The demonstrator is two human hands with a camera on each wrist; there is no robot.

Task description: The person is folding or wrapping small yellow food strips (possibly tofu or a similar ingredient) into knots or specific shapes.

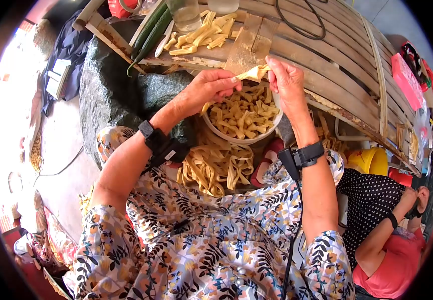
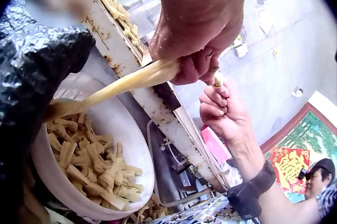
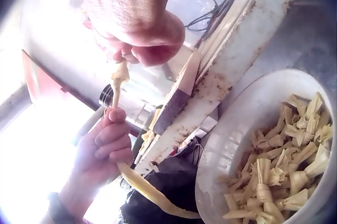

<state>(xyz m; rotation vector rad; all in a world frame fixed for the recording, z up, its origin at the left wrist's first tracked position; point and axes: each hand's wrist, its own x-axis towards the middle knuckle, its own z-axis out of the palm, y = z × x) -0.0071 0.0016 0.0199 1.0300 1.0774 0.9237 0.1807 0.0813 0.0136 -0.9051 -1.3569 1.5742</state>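
Observation:
My left hand (image 1: pixel 207 91) and right hand (image 1: pixel 287 84) pinch the two ends of a knotted part of a pale yellow, flat strip (image 1: pixel 253 73). The knot (image 3: pixel 120 75) shows between the hands in the right wrist view. From the left hand a long tail of the strip (image 2: pixel 124 84) hangs down over the tub's rim. Below both hands stands a round white tub (image 3: pixel 224 147), holding many short knotted pieces (image 1: pixel 244 117) of the same material. Loose long strips (image 1: pixel 216 167) lie in a heap between the tub and my lap.
A slatted bench (image 1: pixel 321 55) with a rusty edge stands ahead, bearing a small wooden board (image 1: pixel 251 42), more yellow pieces (image 1: pixel 206 32), cucumbers (image 1: pixel 151 32) and a glass (image 1: pixel 184 15). Dark plastic sheeting (image 1: pixel 106 95) lies left. Another person (image 1: pixel 391 250) sits at right beside a yellow bucket (image 1: pixel 369 161).

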